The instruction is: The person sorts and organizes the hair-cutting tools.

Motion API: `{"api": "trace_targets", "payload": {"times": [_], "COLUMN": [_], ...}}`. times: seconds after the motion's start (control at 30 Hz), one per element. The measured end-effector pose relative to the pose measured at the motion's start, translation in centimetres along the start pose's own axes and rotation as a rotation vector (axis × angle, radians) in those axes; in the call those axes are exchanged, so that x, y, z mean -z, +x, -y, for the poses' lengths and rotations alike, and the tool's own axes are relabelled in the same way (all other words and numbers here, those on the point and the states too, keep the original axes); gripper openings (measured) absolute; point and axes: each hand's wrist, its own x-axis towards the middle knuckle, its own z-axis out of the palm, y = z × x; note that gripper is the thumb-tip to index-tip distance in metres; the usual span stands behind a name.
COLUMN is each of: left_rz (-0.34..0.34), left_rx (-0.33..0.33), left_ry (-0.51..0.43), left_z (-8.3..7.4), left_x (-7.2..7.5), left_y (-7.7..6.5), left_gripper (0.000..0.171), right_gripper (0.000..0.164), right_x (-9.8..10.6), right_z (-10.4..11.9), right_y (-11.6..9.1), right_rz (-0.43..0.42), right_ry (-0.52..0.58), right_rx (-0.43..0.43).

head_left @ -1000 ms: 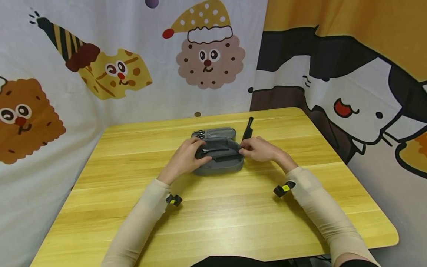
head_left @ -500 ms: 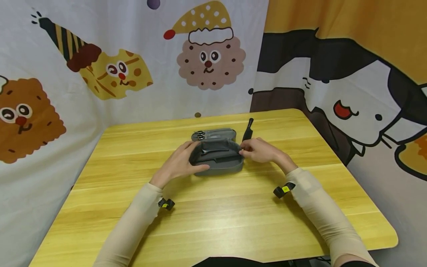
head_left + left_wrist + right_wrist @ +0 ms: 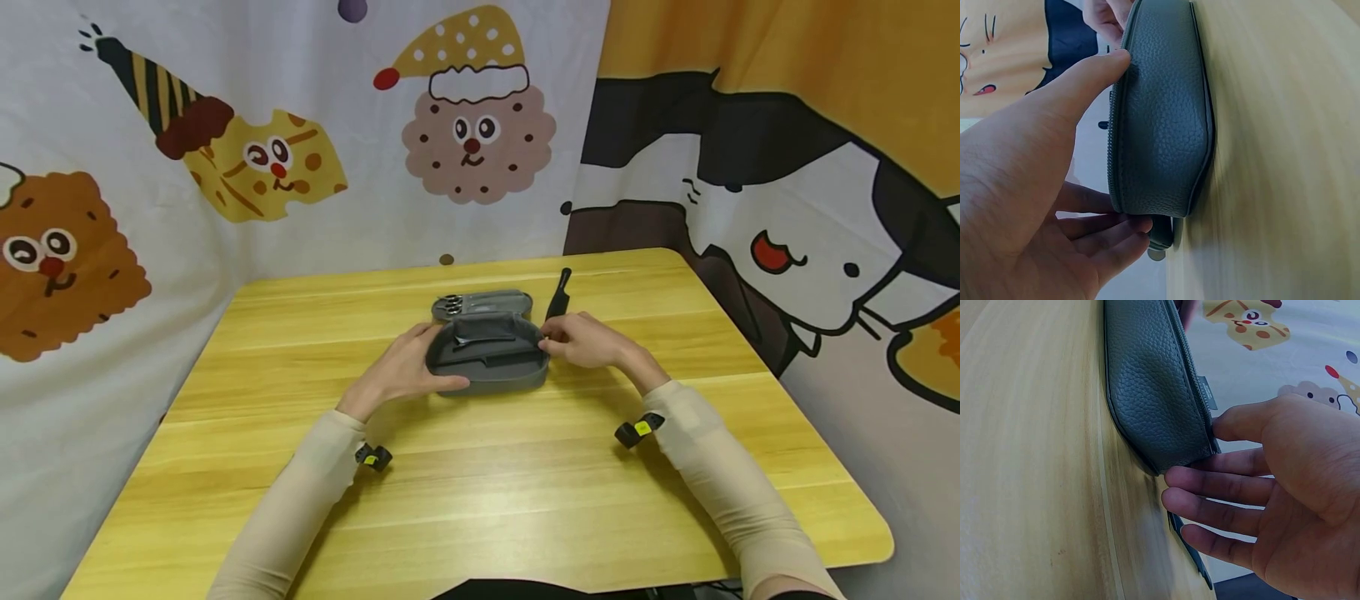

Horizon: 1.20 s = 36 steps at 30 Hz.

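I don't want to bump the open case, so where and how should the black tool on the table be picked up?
Probably best to pinch the black tool by its slim far end, from above and the person's right: that end points away from the person, while the wider near part lies close to the gray case and is partly hidden behind the right hand.

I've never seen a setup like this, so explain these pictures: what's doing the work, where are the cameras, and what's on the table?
There's no machine, just a person working bare-handed. The wide picture comes from a camera worn on the head; the close ones come from wrist cameras. On the wooden table sits an open grey zip case, with shiny items in its far half. The left hand grips its left end; the right hand pinches its right rim. Just past that hand lies a black handled tool.
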Motion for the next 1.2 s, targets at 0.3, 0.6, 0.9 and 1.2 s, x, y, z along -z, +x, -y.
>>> {"api": "trace_targets", "payload": {"times": [0.3,0.6,0.9,1.2], "left_rz": [-0.003,-0.016,-0.039,-0.039], "left_rx": [-0.007,-0.025,-0.043,-0.034], "left_ry": [-0.023,-0.021,-0.027,-0.027], "left_z": [0.3,0.57,0.69,0.61], "left_x": [-0.29,-0.49,-0.6,-0.59], "left_y": [0.25,0.46,0.44,0.45], "left_gripper": [0.116,0.114,0.11,0.11], "right_gripper": [0.033,0.035,0.036,0.036], "right_x": [0.03,0.04,0.06,0.18], "right_z": [-0.01,-0.06,-0.04,0.07], "right_y": [-0.07,0.02,0.02,-0.25], "right_rz": [-0.002,0.002,-0.003,-0.028], "right_ry": [0.0,-0.006,-0.02,-0.028], "right_rx": [-0.006,0.004,0.006,0.001]}}
